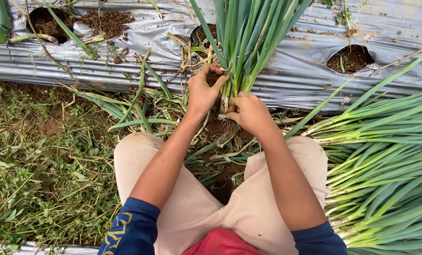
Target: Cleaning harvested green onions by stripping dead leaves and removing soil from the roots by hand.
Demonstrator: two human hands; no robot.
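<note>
A bunch of green onions [249,42] stands up between my knees, its leaves fanning towards the top of the view and its pale bases low down. My left hand [202,92] pinches the left side of the white bases, fingers curled on a stalk. On the right side of the same bases my right hand [249,113] is closed around the bunch, just above its soil-caked roots [222,127]. I squat in beige trousers with blue sleeves pushed up.
A large pile of cut green onions [386,160] lies at the right. Silver plastic mulch [291,71] with round planting holes [350,59] showing soil runs across the top. Grass and trimmed leaves [45,160] cover the ground at the left.
</note>
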